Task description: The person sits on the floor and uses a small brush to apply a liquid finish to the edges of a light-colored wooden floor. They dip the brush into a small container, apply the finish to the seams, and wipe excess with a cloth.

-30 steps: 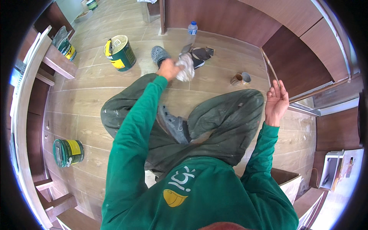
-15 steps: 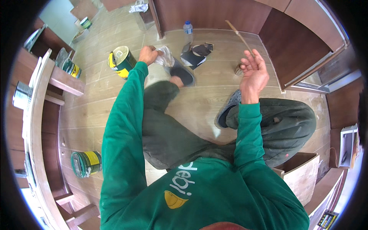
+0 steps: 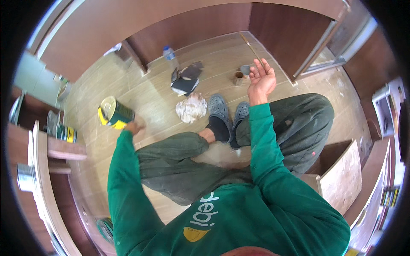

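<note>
Several brown panels [image 3: 290, 38] edge the plank floor [image 3: 156, 102]; right hand [image 3: 261, 84] pinches a brush [image 3: 252, 48], left hand [image 3: 135, 127] blurred, grip unclear.

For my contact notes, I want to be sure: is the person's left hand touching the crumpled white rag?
Apart. The head view shows wood-look floor between the left hand and the crumpled white rag.

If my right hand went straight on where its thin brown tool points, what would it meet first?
Probably the dark brown flat wood-look panel at the back, the tool leading; depth is unclear.
</note>
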Available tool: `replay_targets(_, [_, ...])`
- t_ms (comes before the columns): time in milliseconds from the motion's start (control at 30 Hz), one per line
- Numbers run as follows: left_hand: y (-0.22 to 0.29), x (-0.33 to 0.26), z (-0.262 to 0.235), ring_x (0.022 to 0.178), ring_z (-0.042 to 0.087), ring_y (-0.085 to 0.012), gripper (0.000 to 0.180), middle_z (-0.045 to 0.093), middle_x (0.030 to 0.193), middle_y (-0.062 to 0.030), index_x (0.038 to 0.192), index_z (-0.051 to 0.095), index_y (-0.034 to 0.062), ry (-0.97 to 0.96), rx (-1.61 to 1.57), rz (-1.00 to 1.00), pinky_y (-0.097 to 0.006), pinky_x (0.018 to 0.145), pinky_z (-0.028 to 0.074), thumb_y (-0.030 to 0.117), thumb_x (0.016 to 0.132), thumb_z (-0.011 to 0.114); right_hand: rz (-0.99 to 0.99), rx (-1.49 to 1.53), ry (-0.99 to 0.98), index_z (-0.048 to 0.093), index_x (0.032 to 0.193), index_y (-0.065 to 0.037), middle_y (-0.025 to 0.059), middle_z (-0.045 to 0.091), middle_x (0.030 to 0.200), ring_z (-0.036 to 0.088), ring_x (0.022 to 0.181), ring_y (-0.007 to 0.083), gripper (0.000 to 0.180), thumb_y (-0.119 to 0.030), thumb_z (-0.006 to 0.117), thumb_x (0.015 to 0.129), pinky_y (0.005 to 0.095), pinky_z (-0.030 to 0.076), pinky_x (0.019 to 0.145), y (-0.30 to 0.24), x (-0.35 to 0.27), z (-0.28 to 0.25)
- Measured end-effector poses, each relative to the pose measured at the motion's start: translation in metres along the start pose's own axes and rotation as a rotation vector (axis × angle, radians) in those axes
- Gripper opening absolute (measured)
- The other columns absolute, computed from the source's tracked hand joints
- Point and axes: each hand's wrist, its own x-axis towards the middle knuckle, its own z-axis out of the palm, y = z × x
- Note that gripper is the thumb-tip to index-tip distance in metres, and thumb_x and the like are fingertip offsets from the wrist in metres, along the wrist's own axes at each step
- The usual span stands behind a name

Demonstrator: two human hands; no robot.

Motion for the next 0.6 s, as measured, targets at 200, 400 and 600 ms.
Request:
replay_targets(200, [-0.073, -0.157, 0.198, 0.094, 0.068, -0.0453, 0.054, 0.072, 0.098, -0.0277, 0.117, 0.068, -0.0024, 0.436, -0.665, -0.423, -0.055, 0.078, 0.052, 0.046, 0.098, 0.054, -0.101, 0.119, 0.190, 0.063, 0.121, -0.001, 0.0140, 0.074, 0.100, 0.064, 0.067, 0.0172, 0.037, -0.024, 0.044, 0.100, 0.0266, 0.047, 0.060, -0.012, 0.032, -0.028])
replay_targets(400, [0.108, -0.358, 0.358, 0.109, 0.061, -0.0331, 0.054, 0.061, 0.126, -0.0144, 0.138, 0.055, 0.0191, 0.149, 0.014, -1.156, -0.055, 0.084, 0.048, 0.056, 0.101, 0.042, -0.256, -0.125, 0.146, 0.064, 0.124, -0.005, 0.0125, 0.075, 0.106, 0.064, 0.068, 0.0175, 0.040, -0.027, 0.039, 0.102, 0.0264, 0.049, 0.062, -0.019, 0.027, -0.032])
replay_targets(600, [0.164, -0.372, 0.332, 0.124, 0.051, -0.0297, 0.068, 0.052, 0.140, -0.0054, 0.148, 0.047, 0.0195, 0.298, -0.185, -1.445, -0.048, 0.097, 0.044, 0.065, 0.098, 0.041, -0.429, -0.282, 0.047, 0.064, 0.124, -0.004, 0.0139, 0.076, 0.104, 0.066, 0.067, 0.0169, 0.037, -0.024, 0.041, 0.102, 0.0257, 0.049, 0.058, -0.027, 0.002, -0.019])
